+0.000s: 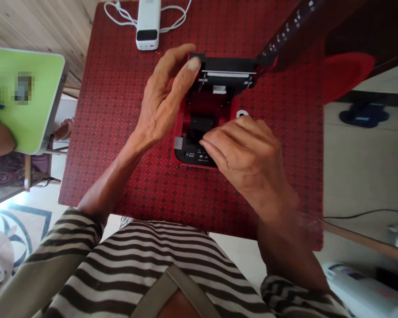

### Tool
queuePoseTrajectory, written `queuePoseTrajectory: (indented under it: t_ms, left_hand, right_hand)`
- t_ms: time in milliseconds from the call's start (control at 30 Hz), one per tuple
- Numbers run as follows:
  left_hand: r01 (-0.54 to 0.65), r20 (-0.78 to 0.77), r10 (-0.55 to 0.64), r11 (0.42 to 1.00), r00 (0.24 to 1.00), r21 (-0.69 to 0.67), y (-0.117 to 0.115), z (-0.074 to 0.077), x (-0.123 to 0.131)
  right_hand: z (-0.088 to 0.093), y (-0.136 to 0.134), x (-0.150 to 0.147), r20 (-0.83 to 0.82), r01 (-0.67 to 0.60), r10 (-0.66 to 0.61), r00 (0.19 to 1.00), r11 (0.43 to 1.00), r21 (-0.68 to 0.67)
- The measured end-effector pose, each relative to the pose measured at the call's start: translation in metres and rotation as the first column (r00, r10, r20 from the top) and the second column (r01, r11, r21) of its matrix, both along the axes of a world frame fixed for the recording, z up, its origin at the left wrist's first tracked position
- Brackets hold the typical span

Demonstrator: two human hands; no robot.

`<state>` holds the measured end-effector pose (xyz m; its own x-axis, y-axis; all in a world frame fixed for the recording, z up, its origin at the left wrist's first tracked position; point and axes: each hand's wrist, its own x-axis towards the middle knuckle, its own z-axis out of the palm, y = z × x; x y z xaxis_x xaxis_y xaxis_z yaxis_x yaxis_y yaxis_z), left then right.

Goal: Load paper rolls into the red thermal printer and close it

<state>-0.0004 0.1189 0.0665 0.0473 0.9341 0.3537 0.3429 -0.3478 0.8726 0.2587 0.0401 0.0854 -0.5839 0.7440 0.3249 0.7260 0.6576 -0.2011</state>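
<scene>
A rectangular table covered in red, diamond-patterned cloth (152,190) spreads under both hands; a light-green tabletop (36,126) with rounded corners lies well apart, out past the left hand. Between the hands sits a compact red-and-black plastic device (189,158), its control panel facing the wearer and its long axis running away from the body. The right hand (248,150) is curled over the panel's right end, fingertips drawn together at the lower edge of the cavity; whether they grip anything there I cannot tell. The left hand (166,99) has its thumb and fingers closed around the left corner of the raised black lid (228,64), which stands at the device's far end. Beyond the left hand's fingers rests a white, oblong power bank (148,24) with a cable. Inside the cavity, a small black block (201,121) lies below the left thumb and just beside the right fingertips, so the right hand is nearer. A white ring-shaped piece (242,113) shows just beyond the right knuckles.
</scene>
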Motion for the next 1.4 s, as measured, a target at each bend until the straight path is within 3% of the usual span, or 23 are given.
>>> queuePoseTrajectory:
  t_ms: [133, 300, 467, 667, 867, 1300, 1400]
  left_hand:
    - [0.031, -0.010, -0.031, 0.999, 0.999, 0.025, -0.007, 0.004, -0.001]
    - [0.100, -0.043, -0.097, 0.992, 0.994, 0.074, -0.022, 0.006, -0.004]
    - [0.071, -0.068, -0.071, 0.997, 0.995, -0.008, -0.039, 0.007, -0.009]
    - [0.193, -0.159, -0.179, 0.978, 0.971, 0.078, -0.058, -0.004, -0.019]
    - [0.172, -0.223, -0.149, 0.981, 0.963, 0.086, -0.074, -0.015, -0.020]
    - [0.218, -0.448, -0.160, 0.972, 0.880, 0.083, -0.089, -0.035, -0.025]
    - [0.201, -0.443, -0.146, 0.976, 0.885, 0.080, -0.090, -0.036, -0.023]
  right_hand:
    - [-0.005, -0.006, -0.005, 0.017, 0.058, -0.061, 0.998, 0.991, 0.120]
    - [-0.006, -0.016, -0.006, -0.035, 0.067, -0.063, 0.997, 0.992, 0.109]
    - [-0.011, -0.024, -0.006, -0.048, 0.097, -0.091, 0.995, 0.986, 0.138]
    - [-0.012, -0.028, -0.004, -0.007, 0.060, -0.059, 0.998, 0.985, 0.165]
    - [-0.013, -0.029, -0.005, -0.006, 0.023, -0.022, 1.000, 0.977, 0.212]
    - [-0.018, -0.033, 0.000, -0.060, 0.061, -0.058, 0.997, 0.996, 0.063]
    - [-0.021, -0.033, -0.002, -0.125, 0.058, -0.045, 0.991, 0.993, 0.100]
